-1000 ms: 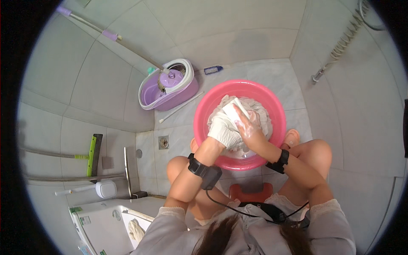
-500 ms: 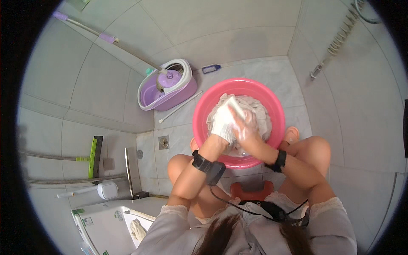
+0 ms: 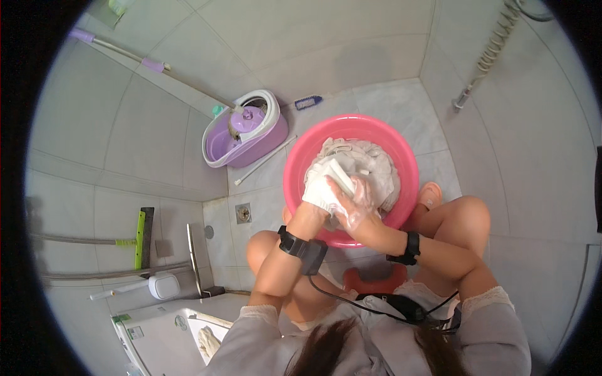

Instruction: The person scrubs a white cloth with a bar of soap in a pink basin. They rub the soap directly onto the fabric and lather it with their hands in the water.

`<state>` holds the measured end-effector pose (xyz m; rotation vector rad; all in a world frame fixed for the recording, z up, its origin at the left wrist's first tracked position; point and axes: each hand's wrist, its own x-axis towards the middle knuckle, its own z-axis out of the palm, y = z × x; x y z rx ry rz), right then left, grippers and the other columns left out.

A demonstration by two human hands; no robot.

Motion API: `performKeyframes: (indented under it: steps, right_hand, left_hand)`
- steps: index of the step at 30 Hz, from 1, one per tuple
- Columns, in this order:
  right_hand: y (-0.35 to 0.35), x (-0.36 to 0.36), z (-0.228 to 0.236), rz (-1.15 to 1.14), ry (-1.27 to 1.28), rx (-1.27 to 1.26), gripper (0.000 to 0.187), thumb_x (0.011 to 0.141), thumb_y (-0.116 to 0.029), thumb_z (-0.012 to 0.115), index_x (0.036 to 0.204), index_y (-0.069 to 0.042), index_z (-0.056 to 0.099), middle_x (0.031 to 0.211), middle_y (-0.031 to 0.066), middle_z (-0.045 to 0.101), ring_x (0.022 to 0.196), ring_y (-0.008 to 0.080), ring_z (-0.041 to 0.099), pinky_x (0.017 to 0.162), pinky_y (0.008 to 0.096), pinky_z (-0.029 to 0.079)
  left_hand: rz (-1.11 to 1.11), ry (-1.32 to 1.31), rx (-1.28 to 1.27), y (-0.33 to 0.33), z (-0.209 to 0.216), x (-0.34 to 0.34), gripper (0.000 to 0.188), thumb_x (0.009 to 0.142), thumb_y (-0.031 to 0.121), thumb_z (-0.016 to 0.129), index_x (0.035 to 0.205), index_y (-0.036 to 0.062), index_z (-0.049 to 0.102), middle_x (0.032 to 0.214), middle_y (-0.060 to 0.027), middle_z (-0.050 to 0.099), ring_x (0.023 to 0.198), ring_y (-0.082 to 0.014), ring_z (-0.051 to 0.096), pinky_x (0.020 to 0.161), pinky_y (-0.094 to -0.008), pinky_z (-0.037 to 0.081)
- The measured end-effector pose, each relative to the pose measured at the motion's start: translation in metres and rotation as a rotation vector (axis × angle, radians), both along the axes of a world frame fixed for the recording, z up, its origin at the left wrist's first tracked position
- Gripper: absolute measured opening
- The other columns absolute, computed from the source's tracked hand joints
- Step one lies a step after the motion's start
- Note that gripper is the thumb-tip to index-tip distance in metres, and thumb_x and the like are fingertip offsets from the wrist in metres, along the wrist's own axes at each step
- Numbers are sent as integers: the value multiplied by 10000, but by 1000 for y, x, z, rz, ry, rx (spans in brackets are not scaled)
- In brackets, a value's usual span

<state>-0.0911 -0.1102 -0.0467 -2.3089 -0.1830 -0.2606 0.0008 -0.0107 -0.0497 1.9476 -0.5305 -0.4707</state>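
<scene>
Squatting on a tiled bathroom floor point(image 3: 389, 106), the person works over a pink basin point(image 3: 295, 182) that sits on the floor between the knees, and the white laundry point(image 3: 370, 166) lies heaped inside it, filling most of the bowl. Beside the basin, to the left, a purple mop bucket point(image 3: 244, 135) stands against the wall, apart from the basin, with a small blue brush point(image 3: 308, 101) just behind. Compared with a second ago, the hands have drawn closer together and shifted toward the near-left part of the heap: the fold of cloth that stood up higher in the bowl now sits lower, pressed between them. The left hand point(image 3: 320, 194), in a white glove, is closed around that fold of laundry. The right hand point(image 3: 354, 203), in a clear thin glove, lies with fingers spread flat over the same fold, pressing rather than gripping. Basin, bucket and brush have not moved.
</scene>
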Motion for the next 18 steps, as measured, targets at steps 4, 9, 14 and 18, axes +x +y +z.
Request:
performKeyframes:
  steps: [4, 9, 14, 18]
  right_hand:
    - [-28, 37, -33, -79, 11, -53, 609, 811, -133, 547, 1364, -190, 298, 1091, 247, 404, 1082, 397, 371, 941, 447, 322]
    - [-34, 46, -39, -158, 327, 490, 499, 907, -174, 399, 1378, -135, 237, 1301, 245, 347, 1175, 344, 391, 1018, 386, 261]
    - [-35, 37, -23, -4, 118, 697, 476, 906, -97, 379, 1349, 8, 241, 1330, 198, 350, 1208, 233, 371, 1009, 311, 274]
    - [-41, 26, -26, -28, -5, 310, 511, 865, -144, 466, 1346, -73, 308, 1221, 219, 395, 1129, 322, 390, 970, 360, 312]
  left_hand:
    - [-105, -408, 346, -17, 44, -9, 204, 811, 116, 515, 995, 41, 562, 877, -87, 607, 829, -194, 574, 708, -324, 484]
    - [-161, -592, 401, 2, 49, 12, 238, 777, 155, 480, 971, 55, 575, 945, -123, 594, 878, -260, 550, 784, -338, 439]
    - [-104, -391, -55, 11, -67, 45, 311, 854, 212, 381, 1076, 51, 527, 1068, -150, 563, 961, -275, 535, 876, -378, 424]
    - [-285, -333, 195, -3, -27, 21, 293, 859, 194, 398, 1078, 42, 521, 1050, -146, 566, 934, -257, 549, 848, -368, 442]
